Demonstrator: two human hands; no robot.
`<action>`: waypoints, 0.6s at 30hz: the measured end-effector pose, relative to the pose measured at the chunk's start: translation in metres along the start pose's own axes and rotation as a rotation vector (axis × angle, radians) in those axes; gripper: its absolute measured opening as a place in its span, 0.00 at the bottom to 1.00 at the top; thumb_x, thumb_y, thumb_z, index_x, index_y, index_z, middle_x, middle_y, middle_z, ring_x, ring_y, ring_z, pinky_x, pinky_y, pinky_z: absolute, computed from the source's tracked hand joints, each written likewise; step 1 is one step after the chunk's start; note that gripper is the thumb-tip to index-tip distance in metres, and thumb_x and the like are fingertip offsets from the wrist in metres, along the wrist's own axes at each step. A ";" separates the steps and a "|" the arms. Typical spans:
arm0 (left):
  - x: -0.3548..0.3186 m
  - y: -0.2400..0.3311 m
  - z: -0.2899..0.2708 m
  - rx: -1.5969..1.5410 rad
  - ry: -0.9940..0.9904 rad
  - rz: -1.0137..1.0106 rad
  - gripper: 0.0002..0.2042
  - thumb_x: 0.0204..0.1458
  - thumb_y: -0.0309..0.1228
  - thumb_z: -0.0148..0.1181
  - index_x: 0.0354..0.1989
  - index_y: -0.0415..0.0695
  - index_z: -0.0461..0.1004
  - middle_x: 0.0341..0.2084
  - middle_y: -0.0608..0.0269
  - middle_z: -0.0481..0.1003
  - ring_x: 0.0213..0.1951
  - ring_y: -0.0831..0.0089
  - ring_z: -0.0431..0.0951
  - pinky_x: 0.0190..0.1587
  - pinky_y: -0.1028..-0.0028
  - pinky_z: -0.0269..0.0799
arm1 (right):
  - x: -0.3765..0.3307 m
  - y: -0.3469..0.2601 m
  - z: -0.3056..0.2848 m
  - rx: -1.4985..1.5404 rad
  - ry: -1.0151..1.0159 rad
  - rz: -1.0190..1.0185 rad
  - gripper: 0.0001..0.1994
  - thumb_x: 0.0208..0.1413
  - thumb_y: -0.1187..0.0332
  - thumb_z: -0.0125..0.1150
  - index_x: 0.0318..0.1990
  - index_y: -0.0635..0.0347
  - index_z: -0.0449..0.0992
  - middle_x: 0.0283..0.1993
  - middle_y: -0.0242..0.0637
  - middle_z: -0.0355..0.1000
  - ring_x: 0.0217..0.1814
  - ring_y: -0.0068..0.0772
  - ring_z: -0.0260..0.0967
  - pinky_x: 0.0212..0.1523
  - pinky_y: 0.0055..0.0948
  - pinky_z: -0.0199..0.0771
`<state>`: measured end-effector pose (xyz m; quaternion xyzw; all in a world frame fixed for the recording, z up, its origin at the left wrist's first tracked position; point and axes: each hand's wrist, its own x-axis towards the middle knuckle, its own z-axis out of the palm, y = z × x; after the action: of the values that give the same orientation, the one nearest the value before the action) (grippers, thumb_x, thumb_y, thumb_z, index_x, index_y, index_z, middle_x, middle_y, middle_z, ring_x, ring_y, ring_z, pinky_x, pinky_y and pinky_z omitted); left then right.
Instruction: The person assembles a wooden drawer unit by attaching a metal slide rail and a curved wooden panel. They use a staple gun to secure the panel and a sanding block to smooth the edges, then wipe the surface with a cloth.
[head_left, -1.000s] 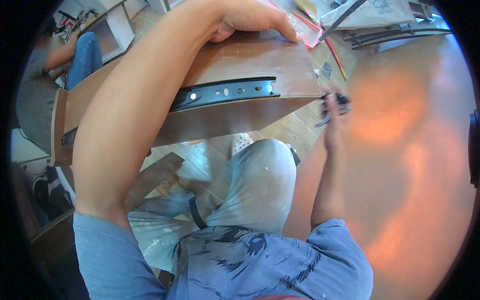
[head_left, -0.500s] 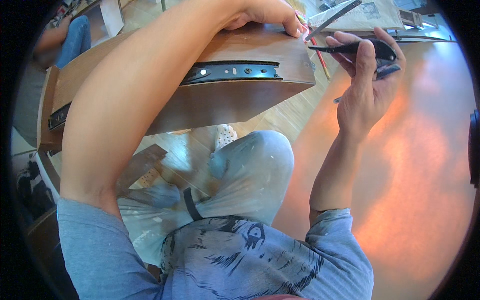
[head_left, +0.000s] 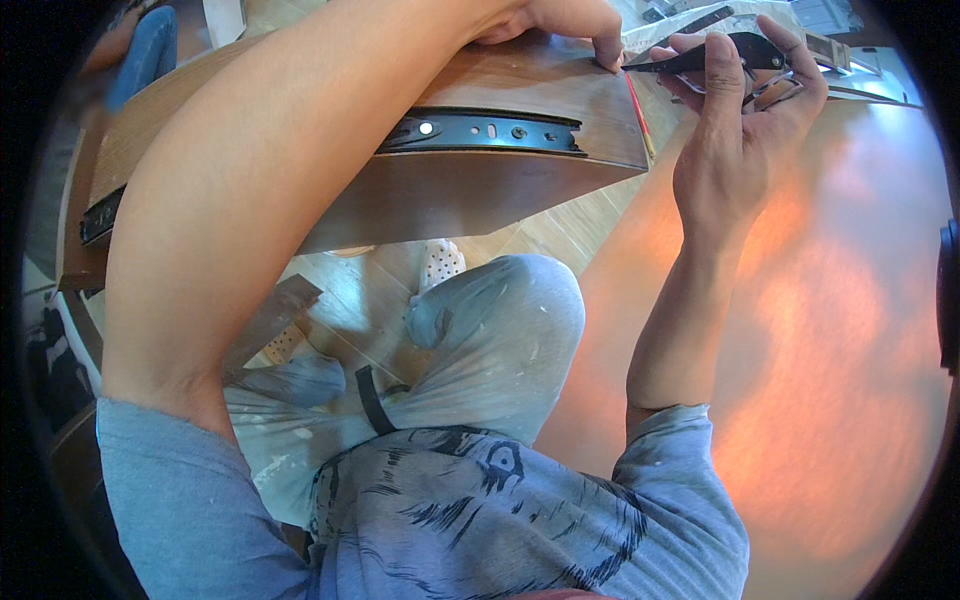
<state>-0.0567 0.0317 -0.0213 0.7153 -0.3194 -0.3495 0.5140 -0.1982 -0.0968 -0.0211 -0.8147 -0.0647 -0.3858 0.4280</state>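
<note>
Big brown wood box (head_left: 470,195) is seen abt 11 o'clock, w/ black rail (head_left: 500,131) on it. Box top is touched by L hand (head_left: 572,18), abt 12 o'clock; grip can't be told. By R hand (head_left: 728,140), abt 1 o'clock, black tool (head_left: 752,52) is held, tip nr L hand.

Orange glare mottled the broad brown surface (head_left: 790,380), pale sheen lit the floor (head_left: 338,298), and black vignetting ringed the view
</note>
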 end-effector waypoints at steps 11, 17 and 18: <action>0.004 0.003 0.000 -0.024 -0.035 -0.020 0.12 0.47 0.27 0.68 0.41 0.47 0.86 0.44 0.62 0.82 0.47 0.66 0.76 0.50 0.63 0.68 | 0.004 0.010 -0.006 0.040 -0.035 -0.014 0.19 0.74 0.70 0.54 0.63 0.66 0.55 0.44 0.51 0.80 0.44 0.38 0.84 0.45 0.33 0.89; 0.003 0.004 0.000 -0.016 -0.013 0.005 0.12 0.47 0.27 0.68 0.42 0.47 0.86 0.43 0.61 0.81 0.47 0.65 0.76 0.49 0.62 0.69 | 0.005 0.012 -0.005 0.028 -0.046 -0.014 0.19 0.74 0.70 0.54 0.63 0.67 0.54 0.45 0.50 0.79 0.45 0.37 0.83 0.46 0.34 0.89; 0.003 0.004 0.000 -0.019 -0.003 0.001 0.12 0.47 0.27 0.68 0.41 0.47 0.86 0.43 0.61 0.81 0.46 0.65 0.76 0.49 0.62 0.69 | 0.005 0.013 -0.005 0.005 -0.048 -0.019 0.20 0.74 0.70 0.54 0.63 0.67 0.54 0.45 0.50 0.79 0.45 0.37 0.83 0.47 0.34 0.89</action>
<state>-0.0555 0.0278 -0.0177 0.7099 -0.3170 -0.3534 0.5202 -0.1922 -0.1094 -0.0243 -0.8220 -0.0837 -0.3699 0.4248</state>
